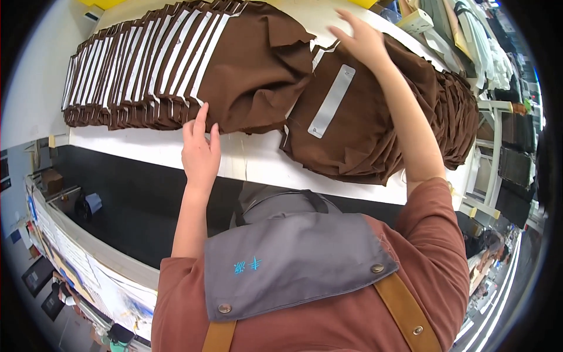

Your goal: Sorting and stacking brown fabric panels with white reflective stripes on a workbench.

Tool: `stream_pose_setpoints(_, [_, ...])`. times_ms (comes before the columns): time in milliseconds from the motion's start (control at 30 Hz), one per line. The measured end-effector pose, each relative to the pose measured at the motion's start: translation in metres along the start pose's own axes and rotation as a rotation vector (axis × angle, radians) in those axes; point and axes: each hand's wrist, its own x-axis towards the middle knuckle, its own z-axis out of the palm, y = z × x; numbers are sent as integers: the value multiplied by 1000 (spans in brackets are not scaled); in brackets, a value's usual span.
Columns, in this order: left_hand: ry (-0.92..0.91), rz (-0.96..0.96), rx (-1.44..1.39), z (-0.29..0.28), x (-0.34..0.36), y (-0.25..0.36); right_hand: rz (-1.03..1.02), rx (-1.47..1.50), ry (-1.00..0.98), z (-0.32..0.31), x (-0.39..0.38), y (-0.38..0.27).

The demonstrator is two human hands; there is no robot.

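Observation:
Brown fabric pieces with white strips lie overlapped in a long row (250,53) on the white table (234,154). My left hand (199,144) rests at the near edge of this row, fingertips at the last white strip, fingers apart. To the right is a second pile of brown pieces (363,135), bunched at its right end, with a pale grey strip (328,102) on its top piece. Over the far edge of that pile, by the gap between the piles, my right hand (358,38) is raised with fingers spread, holding nothing visible.
Pale garments or cloths (472,41) fill the back right beside a white box (413,20). A metal frame (492,132) stands right of the table. A paper-covered bench (99,258) is at the lower left. Distant people and machines are small at the lower right.

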Motion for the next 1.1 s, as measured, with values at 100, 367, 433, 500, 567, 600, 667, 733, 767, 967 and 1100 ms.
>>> stream_pose_setpoints(100, [75, -8, 22, 8, -4, 8, 254, -308, -232, -3, -42, 52])
stream_pose_setpoints(367, [10, -118, -278, 53, -69, 47, -48, -232, 108, -14, -72, 49])
stream_pose_setpoints(433, [-223, -437, -756, 86, -81, 56, -125, -136, 131, -28, -75, 35])
stream_pose_setpoints(500, [-207, -413, -690, 102, -79, 63, -117, 10, 149, -44, -85, 17])
stream_pose_setpoints(567, [-193, -388, -630, 115, -71, 63, -139, 200, 201, -66, -99, -2])
stream_pose_setpoints(600, [-199, -368, -639, 121, -69, 61, -153, 201, 198, -79, -107, -11])
stream_pose_setpoints(667, [-200, -347, -646, 122, -70, 64, -192, 332, 261, -104, -123, -26])
stream_pose_setpoints(733, [-175, -340, -672, 115, -70, 70, -112, 316, 266, -130, -134, -32])
stream_pose_setpoints(767, [-170, -341, -673, 113, -72, 73, -27, 313, 254, -142, -137, -31])
stream_pose_setpoints(967, [-422, -410, -1226, 63, -103, 117, 114, 282, 108, -168, -127, 51])
stream_pose_setpoints(1100, [-461, -500, -1239, 94, -109, 112, 172, 83, -110, -96, -140, 115])
